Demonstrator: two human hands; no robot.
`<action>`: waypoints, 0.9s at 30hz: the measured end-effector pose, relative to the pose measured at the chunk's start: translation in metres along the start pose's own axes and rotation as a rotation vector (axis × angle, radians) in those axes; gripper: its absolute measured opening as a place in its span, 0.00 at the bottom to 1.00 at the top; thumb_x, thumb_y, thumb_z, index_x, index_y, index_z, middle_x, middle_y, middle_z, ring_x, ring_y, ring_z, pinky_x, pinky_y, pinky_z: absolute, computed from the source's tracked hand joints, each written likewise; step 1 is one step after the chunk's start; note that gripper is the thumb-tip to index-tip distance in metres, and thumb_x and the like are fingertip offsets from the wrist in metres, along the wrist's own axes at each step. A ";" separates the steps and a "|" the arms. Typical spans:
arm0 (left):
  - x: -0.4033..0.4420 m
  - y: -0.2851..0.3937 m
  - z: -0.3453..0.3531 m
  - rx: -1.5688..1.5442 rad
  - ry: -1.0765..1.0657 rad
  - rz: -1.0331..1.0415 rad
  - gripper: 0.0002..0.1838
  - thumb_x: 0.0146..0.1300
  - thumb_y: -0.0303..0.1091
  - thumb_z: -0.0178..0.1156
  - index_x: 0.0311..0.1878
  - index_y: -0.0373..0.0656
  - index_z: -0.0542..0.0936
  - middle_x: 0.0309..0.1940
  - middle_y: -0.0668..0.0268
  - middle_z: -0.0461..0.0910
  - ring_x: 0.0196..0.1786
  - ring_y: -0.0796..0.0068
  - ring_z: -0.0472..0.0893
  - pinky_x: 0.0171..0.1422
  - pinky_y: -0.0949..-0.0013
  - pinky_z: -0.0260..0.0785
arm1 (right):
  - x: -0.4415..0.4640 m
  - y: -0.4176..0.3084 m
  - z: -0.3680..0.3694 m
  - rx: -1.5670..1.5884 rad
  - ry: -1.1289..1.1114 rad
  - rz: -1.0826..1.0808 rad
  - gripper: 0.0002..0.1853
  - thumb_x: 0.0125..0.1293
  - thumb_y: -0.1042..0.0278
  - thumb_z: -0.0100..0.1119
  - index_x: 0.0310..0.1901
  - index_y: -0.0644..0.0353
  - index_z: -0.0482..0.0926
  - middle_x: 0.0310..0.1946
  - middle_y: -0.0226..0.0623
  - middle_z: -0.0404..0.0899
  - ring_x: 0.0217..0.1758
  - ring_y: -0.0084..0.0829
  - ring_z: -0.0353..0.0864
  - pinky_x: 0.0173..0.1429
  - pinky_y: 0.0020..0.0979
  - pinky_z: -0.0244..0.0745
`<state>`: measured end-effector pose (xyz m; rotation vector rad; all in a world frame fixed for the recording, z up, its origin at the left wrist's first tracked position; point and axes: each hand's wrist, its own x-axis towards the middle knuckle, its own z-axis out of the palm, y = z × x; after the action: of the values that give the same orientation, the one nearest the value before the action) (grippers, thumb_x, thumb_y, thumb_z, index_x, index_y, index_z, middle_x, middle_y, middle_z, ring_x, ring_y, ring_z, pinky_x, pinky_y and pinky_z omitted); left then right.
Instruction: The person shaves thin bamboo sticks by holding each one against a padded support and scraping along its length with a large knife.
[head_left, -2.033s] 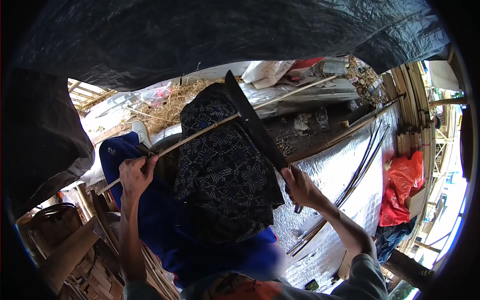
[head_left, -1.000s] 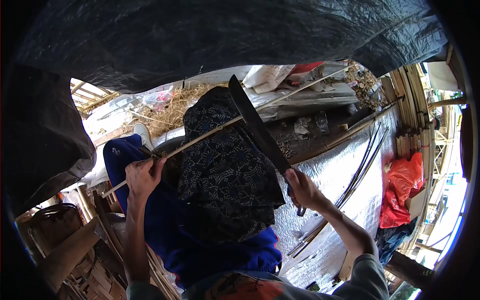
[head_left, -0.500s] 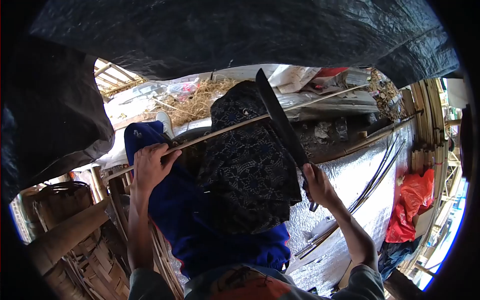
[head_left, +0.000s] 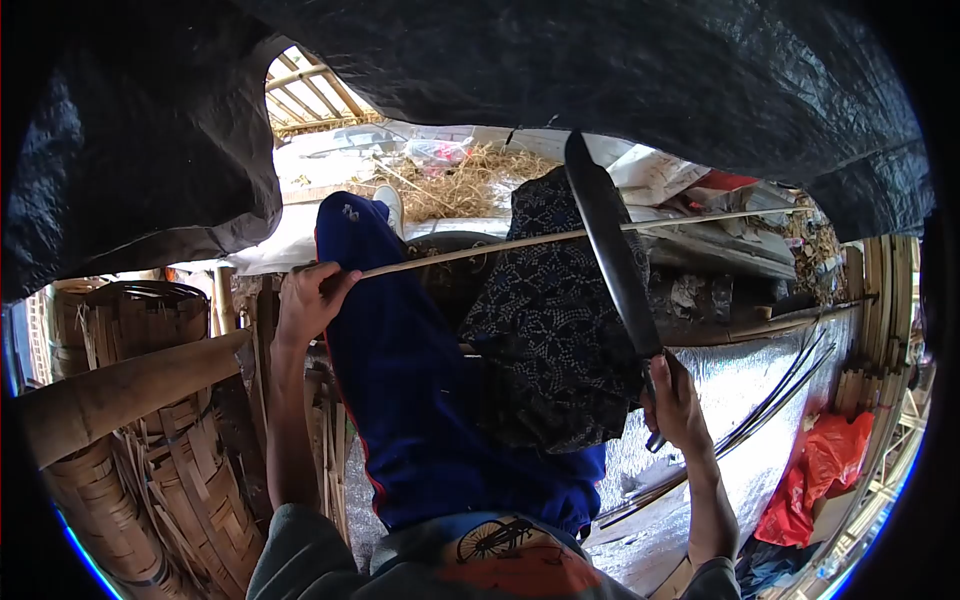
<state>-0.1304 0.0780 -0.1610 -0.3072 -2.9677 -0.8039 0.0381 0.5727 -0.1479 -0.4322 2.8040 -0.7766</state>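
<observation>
My left hand (head_left: 312, 300) is closed around a long thin bamboo strip (head_left: 470, 252), pinching it between thumb and fingers above my left knee. The strip runs right, across a dark patterned cloth (head_left: 550, 350) draped over my right leg, and ends in the upper right. In my right hand (head_left: 680, 405) is the handle of a machete (head_left: 612, 250). Its long dark blade slants up and left and crosses the strip above the cloth. Whether the edge touches the strip I cannot tell.
Black plastic sheeting (head_left: 600, 60) hangs overhead. At left stand woven bamboo baskets (head_left: 190, 480) and a thick bamboo pole (head_left: 140, 385). A silvery mat (head_left: 730, 390) carries thin dark strips; a red plastic bag (head_left: 815, 480) lies at right. Dry shavings (head_left: 470, 180) lie ahead.
My head view has shifted, so most things sit farther right. The gap along the strip between my left hand and the blade has grown. Both hands keep their holds.
</observation>
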 end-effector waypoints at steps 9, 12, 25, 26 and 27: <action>-0.010 0.008 0.024 0.038 0.176 0.108 0.16 0.57 0.37 0.68 0.21 0.40 0.73 0.17 0.62 0.71 0.18 0.60 0.73 0.22 0.62 0.60 | 0.047 -0.084 -0.018 -0.115 -0.081 -0.158 0.26 0.65 0.81 0.48 0.65 0.71 0.58 0.44 0.59 0.70 0.37 0.47 0.76 0.36 0.43 0.74; -0.007 0.009 0.026 0.010 0.168 0.115 0.17 0.56 0.36 0.68 0.21 0.40 0.72 0.17 0.61 0.71 0.18 0.59 0.73 0.22 0.61 0.60 | 0.050 -0.112 -0.007 -0.176 -0.060 -0.306 0.24 0.68 0.79 0.49 0.65 0.70 0.60 0.45 0.57 0.71 0.33 0.42 0.76 0.36 0.39 0.73; -0.004 0.008 0.027 -0.079 0.156 0.098 0.19 0.57 0.34 0.68 0.19 0.39 0.68 0.15 0.60 0.70 0.17 0.57 0.72 0.22 0.60 0.59 | 0.068 -0.117 -0.021 -0.313 0.011 -0.002 0.17 0.75 0.61 0.44 0.51 0.70 0.69 0.28 0.61 0.77 0.32 0.58 0.80 0.35 0.51 0.71; -0.005 0.009 0.029 -0.082 0.153 0.093 0.19 0.57 0.34 0.68 0.19 0.39 0.68 0.15 0.60 0.70 0.17 0.57 0.72 0.22 0.60 0.59 | 0.065 -0.106 -0.022 -0.362 0.073 -0.027 0.15 0.75 0.64 0.43 0.49 0.69 0.69 0.25 0.59 0.76 0.29 0.57 0.79 0.32 0.52 0.70; -0.006 0.010 0.029 -0.070 0.162 0.093 0.19 0.57 0.35 0.68 0.19 0.39 0.68 0.15 0.61 0.70 0.18 0.57 0.73 0.22 0.60 0.60 | 0.083 -0.120 -0.038 0.086 -0.056 0.446 0.14 0.74 0.64 0.44 0.47 0.69 0.69 0.24 0.58 0.75 0.27 0.57 0.78 0.31 0.54 0.68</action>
<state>-0.1225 0.1006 -0.1818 -0.3627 -2.7582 -0.8783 -0.0228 0.4651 -0.0623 0.1806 2.6511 -0.7604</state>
